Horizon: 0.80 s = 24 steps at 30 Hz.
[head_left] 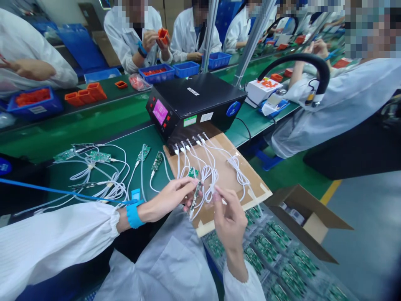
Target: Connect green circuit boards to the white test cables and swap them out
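Note:
In the head view my left hand [175,193], with a blue wrist strap [135,213], grips a small green circuit board [195,200] on edge, above a cardboard sheet [232,184]. A white cable runs close to its lower end. My right hand [230,213] is closed in a pinch just right of the board, its fingertips at a coiled white cable [213,177]; what they hold, if anything, is hidden. Another green board [193,172] shows behind my left fingers. White cables lead up to a black test box [194,100] with a pink screen [160,111].
Several cabled boards [100,156] and tangled white cables [109,188] lie on the green bench at left. Trays of boards [282,251] sit at lower right beside an open carton [308,221]. Co-workers sit across the line by blue bins [36,104]. A black flexible duct [300,58] arches at right.

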Available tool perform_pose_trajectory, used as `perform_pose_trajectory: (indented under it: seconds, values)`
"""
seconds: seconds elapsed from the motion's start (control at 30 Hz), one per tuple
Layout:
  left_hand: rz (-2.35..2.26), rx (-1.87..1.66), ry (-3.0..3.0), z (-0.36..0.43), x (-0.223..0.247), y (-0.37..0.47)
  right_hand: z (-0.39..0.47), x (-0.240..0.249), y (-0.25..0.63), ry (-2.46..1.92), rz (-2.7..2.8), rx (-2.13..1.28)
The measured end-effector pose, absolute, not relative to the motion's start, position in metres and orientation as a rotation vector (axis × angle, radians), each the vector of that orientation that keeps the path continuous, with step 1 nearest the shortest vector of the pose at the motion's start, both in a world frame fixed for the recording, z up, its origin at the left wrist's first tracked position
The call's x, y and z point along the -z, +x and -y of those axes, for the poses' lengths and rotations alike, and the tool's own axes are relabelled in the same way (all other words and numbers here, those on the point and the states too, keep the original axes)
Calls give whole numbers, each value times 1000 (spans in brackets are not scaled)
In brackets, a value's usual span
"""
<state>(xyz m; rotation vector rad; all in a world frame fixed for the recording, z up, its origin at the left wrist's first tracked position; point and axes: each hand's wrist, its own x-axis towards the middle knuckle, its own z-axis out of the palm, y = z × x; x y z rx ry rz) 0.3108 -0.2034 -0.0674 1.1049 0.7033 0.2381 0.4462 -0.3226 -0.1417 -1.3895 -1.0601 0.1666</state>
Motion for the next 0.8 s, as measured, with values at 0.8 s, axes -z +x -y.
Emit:
perform_pose_trajectory:
  seconds: [0.8]
  values:
    - [-674,-226,1064,207,72,310,307,121,432,-1306,909,-245]
